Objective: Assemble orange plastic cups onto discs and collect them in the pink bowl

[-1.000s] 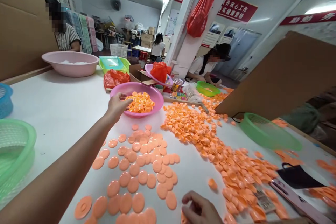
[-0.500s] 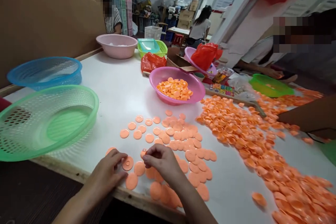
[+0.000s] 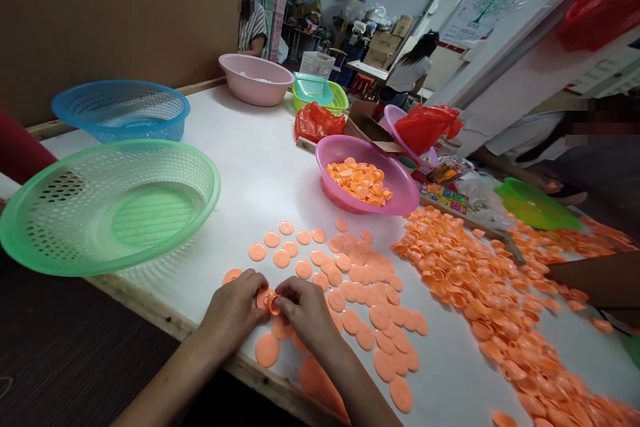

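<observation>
Near the front edge of the table, my left hand point(image 3: 234, 312) has its thumb and fingers closed on the rim of a flat round orange disc point(image 3: 261, 297). My right hand point(image 3: 306, 310) pinches a small cupped orange plastic piece point(image 3: 273, 304) against that disc; fingers partly hide where the two meet. Many more orange discs point(image 3: 355, 271) lie around and beyond both hands, some single, some overlapping. To the right spreads a long heap of cupped orange pieces point(image 3: 467, 287). A pink basin point(image 3: 327, 195) behind the discs holds several orange pieces.
On the left stand a green perforated basket point(image 3: 207, 197) and a blue one point(image 3: 120, 90). Farther back are a pale pink basin point(image 3: 256, 83), a lime green basket point(image 3: 337, 99) and red plastic bags point(image 3: 320, 122). A cardboard wall rises at the left. Other people sit beyond and at the right.
My right hand has brought the small cupped piece left and down to the disc. My left hand has closed on that disc. The camera view has turned a little to the left.
</observation>
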Tool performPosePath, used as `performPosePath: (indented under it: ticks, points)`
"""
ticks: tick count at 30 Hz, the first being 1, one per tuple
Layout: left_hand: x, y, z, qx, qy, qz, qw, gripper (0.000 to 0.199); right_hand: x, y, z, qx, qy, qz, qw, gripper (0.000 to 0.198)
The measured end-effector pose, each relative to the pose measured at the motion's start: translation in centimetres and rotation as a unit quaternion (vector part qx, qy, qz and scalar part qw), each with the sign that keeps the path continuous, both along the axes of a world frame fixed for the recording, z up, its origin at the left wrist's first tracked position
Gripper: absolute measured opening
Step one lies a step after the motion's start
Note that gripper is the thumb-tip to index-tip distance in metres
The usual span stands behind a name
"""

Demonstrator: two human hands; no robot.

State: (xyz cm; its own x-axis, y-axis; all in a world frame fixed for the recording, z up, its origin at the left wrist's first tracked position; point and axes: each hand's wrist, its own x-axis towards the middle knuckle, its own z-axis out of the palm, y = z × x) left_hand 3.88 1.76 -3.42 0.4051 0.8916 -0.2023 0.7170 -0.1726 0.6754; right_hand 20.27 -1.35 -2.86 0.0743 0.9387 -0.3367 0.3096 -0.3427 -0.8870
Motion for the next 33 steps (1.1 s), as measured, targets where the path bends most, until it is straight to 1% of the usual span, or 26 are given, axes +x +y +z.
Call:
performPosePath:
  ticks: [2, 5, 8, 11, 13, 14, 17, 18, 19, 22, 23, 26, 28, 30, 33]
  points:
    - [0.0, 0.0, -0.2, 0.006, -0.001, 0.005, 1.0, 0.018, -0.4, 0.2, -0.1, -0.036, -0.011, -0.009, 0.999, 0.009]
    - [0.1, -0.1, -0.8, 0.014, -0.01, 0.009, 1.0, 0.015, -0.9, 0.5, 0.1, -0.07, -0.022, -0.021, 0.997, 0.01]
    - [0.2, -0.2, -1.2, 0.022, -0.033, 0.005, 0.999, 0.011, -1.5, 0.9, 0.5, -0.055, -0.047, -0.006, 0.997, 0.013]
    - [0.0, -0.3, -1.2, 0.019, -0.071, 0.001, 0.997, 0.011, -2.0, 1.3, 0.9, -0.045, -0.09, 0.021, 0.995, 0.016]
    - [-0.3, -0.1, -0.8, -0.01, -0.112, 0.001, 0.994, 0.014, -2.2, 1.4, 1.1, -0.051, -0.108, 0.031, 0.992, 0.018]
    - [-0.4, 0.1, -0.6, -0.041, -0.137, 0.009, 0.99, 0.015, -2.3, 1.5, 1.1, -0.054, -0.113, 0.034, 0.992, 0.018]
    - [-0.4, 0.7, 0.0, -0.17, -0.186, 0.054, 0.966, 0.022, -2.3, 1.4, 1.1, -0.053, -0.125, 0.04, 0.99, 0.019]
    - [-0.2, 0.9, 0.1, -0.191, -0.187, 0.07, 0.961, 0.021, -2.3, 1.4, 1.1, -0.05, -0.125, 0.043, 0.99, 0.019]
    - [0.0, 1.1, 0.1, -0.192, -0.182, 0.084, 0.961, 0.019, -2.3, 1.3, 1.1, -0.046, -0.124, 0.046, 0.99, 0.018]
    - [0.8, 1.2, -0.3, -0.135, -0.16, 0.101, 0.973, 0.011, -2.2, 1.2, 1.0, -0.034, -0.139, 0.059, 0.988, 0.018]
    - [1.0, 1.1, -0.5, -0.13, -0.158, 0.105, 0.973, 0.01, -2.2, 1.2, 1.0, -0.027, -0.154, 0.064, 0.986, 0.018]
    - [1.0, 0.7, -0.8, -0.177, -0.179, 0.107, 0.962, 0.005, -2.4, 1.1, 1.1, 0.009, -0.223, 0.077, 0.972, 0.02]
    - [0.8, 0.6, -0.8, -0.212, -0.2, 0.103, 0.951, 0.003, -2.6, 1.1, 1.1, 0.03, -0.249, 0.078, 0.965, 0.021]
    - [0.6, 0.6, -0.7, -0.225, -0.203, 0.092, 0.949, 0.007, -2.8, 0.9, 1.0, 0.036, -0.23, 0.066, 0.97, 0.018]
    - [0.5, 0.5, -0.6, -0.218, -0.193, 0.068, 0.954, 0.015, -2.8, 0.3, 0.6, 0.025, -0.168, 0.037, 0.985, 0.012]
